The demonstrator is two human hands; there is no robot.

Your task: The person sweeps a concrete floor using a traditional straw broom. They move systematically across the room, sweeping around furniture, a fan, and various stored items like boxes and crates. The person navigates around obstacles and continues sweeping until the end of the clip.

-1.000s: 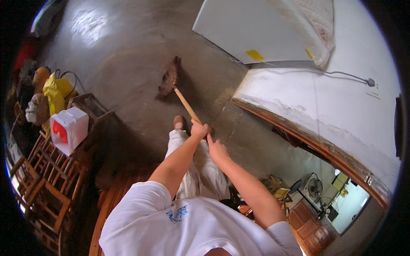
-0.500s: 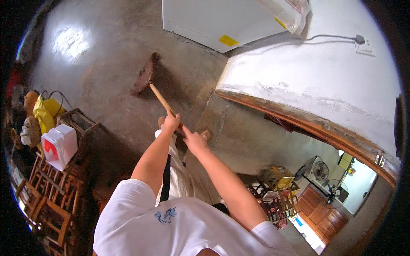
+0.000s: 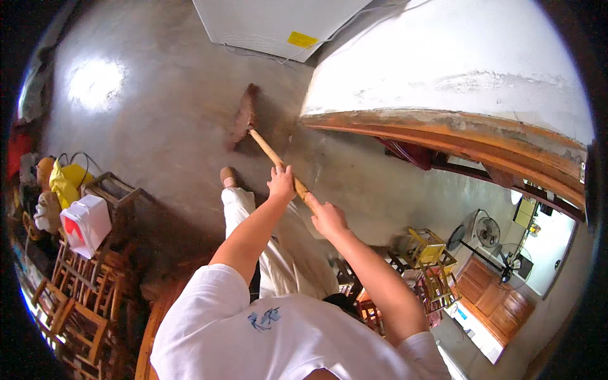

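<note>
A broom with a pale wooden handle [image 3: 266, 147] slants away from me across the concrete floor. Its reddish-brown head [image 3: 244, 117] is down at floor level, slightly blurred. My left hand [image 3: 280, 183] is wrapped round the middle of the handle. Closer to my body, my right hand [image 3: 328, 218] grips the upper end, its thumb lying along the wood. My left shoe [image 3: 228, 177] shows just left of the broom, below its head. The other foot is hidden.
A white appliance [image 3: 272, 25] stands ahead by the white wall [image 3: 443, 69]. A wooden door sill [image 3: 443, 130] runs along the right. Wooden stools [image 3: 82, 316], a white bucket [image 3: 88, 221] and yellow bags [image 3: 63, 183] crowd the left. Beyond the doorway are fans [image 3: 487, 232] and chairs [image 3: 437, 272].
The broom head has swept rightward over the floor, toward the doorway, with both hands still on the handle. My view has turned, and my right foot has gone out of sight.
</note>
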